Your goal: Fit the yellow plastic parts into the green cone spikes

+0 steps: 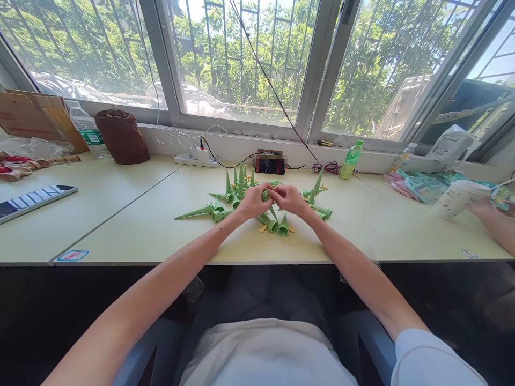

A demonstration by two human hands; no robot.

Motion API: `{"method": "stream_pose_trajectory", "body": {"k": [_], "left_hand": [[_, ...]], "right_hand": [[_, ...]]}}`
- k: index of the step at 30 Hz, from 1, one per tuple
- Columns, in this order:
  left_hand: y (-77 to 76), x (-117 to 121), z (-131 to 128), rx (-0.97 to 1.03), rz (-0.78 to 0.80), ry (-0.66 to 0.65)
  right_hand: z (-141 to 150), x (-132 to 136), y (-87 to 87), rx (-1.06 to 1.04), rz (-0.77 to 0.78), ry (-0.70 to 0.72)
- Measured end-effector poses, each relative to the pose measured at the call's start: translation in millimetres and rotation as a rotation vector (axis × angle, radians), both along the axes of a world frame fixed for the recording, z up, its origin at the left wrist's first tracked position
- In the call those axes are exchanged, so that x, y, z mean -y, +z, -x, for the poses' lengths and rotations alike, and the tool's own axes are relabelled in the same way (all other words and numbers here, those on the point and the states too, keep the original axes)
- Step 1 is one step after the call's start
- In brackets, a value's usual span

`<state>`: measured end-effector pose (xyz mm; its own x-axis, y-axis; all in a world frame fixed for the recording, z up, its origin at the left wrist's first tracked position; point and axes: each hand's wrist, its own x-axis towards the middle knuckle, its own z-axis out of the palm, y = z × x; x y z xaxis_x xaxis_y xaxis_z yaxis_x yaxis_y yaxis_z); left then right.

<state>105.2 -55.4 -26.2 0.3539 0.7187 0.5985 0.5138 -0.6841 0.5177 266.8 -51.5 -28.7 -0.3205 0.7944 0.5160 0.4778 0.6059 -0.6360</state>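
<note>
- White shirt (265, 354) at 6 o'clock.
- Left hand (253, 202), over the table (132, 230): fingers closed round a green cone (265, 195), its open end showing.
- Right hand (289, 199), just beside it at 3 o'clock: fingertips pinched narrow at that cone; I cannot tell whether they grip anything small.
- More cones (282, 226) around both hands, some upright, some lying, with yellow bits (263, 228) among them.
- From the hands: phone (270, 163) at 12 o'clock, bottle (351, 162) at 2, cup (461, 199) at 3 near another person's arm (498, 224), pouch (122, 136) at 10.

left hand (252, 203) gripping a green piece (265, 195), right hand (289, 199) close against it, green cones (283, 227) around, pale table (140, 230)
</note>
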Motion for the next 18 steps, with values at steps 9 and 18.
{"method": "stream_pose_trajectory", "body": {"k": [9,18], "left_hand": [[-0.7,-0.8,0.2,-0.021,-0.013,-0.018],[-0.5,-1.0,0.3,-0.033,-0.035,-0.019]], "right_hand": [[-3.0,-1.1,0.0,0.03,0.056,0.078],[-3.9,-2.2,-1.5,0.034,0.033,0.078]]}}
